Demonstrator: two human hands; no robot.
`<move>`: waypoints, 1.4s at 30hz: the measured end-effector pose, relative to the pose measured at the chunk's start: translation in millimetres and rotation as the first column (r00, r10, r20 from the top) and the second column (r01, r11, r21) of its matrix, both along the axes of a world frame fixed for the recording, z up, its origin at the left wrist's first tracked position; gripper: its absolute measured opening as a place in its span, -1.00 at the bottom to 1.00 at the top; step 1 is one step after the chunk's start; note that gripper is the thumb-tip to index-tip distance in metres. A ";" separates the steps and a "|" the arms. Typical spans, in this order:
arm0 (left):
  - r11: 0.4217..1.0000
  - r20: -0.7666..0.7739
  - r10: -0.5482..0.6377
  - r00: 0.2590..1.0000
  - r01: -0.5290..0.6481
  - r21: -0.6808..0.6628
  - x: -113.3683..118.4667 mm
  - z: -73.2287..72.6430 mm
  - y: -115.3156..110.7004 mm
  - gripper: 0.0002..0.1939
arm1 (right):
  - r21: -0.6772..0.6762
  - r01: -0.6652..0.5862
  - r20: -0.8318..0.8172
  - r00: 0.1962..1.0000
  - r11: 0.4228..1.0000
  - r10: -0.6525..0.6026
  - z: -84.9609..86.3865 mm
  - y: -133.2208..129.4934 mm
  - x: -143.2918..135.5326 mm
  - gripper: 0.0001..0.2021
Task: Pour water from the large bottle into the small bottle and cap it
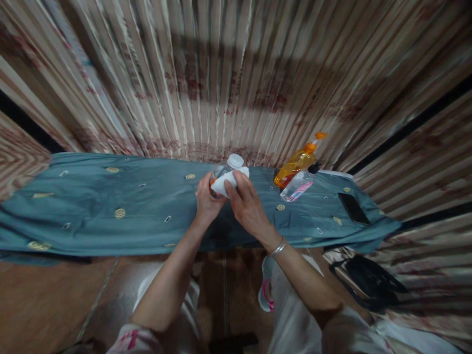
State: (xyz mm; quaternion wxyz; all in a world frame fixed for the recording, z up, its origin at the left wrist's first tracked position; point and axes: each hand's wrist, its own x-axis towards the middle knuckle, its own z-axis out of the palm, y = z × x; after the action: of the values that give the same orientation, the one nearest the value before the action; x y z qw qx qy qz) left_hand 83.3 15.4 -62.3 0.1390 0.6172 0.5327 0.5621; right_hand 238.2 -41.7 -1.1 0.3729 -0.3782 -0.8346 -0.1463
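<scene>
Near the middle of the cloth-covered table, my left hand (pixel 209 200) is wrapped round a clear bottle (pixel 220 170) with a white cap (pixel 235 161). The bottle is tilted, its cap pointing up and away from me. My right hand (pixel 248 204) presses a white cloth or tissue (pixel 224 184) against the near side of the bottle, with its fingers closed on it. Part of the bottle is hidden behind the white piece and my fingers.
On the blue-green tablecloth (pixel 147 196), to the right, stand an orange pump bottle (pixel 297 166) and a clear bottle with a black top (pixel 298 187). A phone (pixel 353 208) lies at the right end. Pleated curtains (pixel 221 88) hang behind. A black bag (pixel 372 278) is at lower right.
</scene>
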 end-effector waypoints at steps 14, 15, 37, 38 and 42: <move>0.989 -0.275 -0.059 0.960 0.093 0.113 -0.4 -2.8 -8.3 -0.27 | -0.409 0.044 0.345 0.932 0.912 0.110 100.7 57.5 -10.4 -0.81; 0.987 -0.270 -0.077 0.960 0.112 0.115 0.0 -2.6 -9.9 -0.27 | -0.507 0.022 0.301 0.941 0.862 0.153 105.8 71.0 -4.9 -0.83; 0.960 0.412 -0.084 0.907 0.184 -0.211 19.2 8.5 -12.4 -0.14 | -0.488 -0.445 -0.811 0.549 0.751 -0.201 -17.5 20.9 18.4 -0.55; 0.950 0.445 -0.126 0.887 0.237 -0.203 20.9 7.2 -13.7 -0.18 | -0.470 -0.402 -0.792 0.585 0.786 -0.174 -15.4 21.0 18.5 -0.54; 0.938 0.521 -0.208 0.828 0.320 -0.134 22.3 4.6 -16.9 -0.42 | -0.498 -0.255 -0.680 0.708 0.829 -0.191 -32.3 21.7 19.2 -0.51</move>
State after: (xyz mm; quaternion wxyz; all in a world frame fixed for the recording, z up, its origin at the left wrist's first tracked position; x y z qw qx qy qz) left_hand 105.6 -1.5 -57.6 0.4147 0.4999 0.4451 0.6164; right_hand 257.4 -20.0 -33.4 0.5376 -0.4810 -0.6391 0.2667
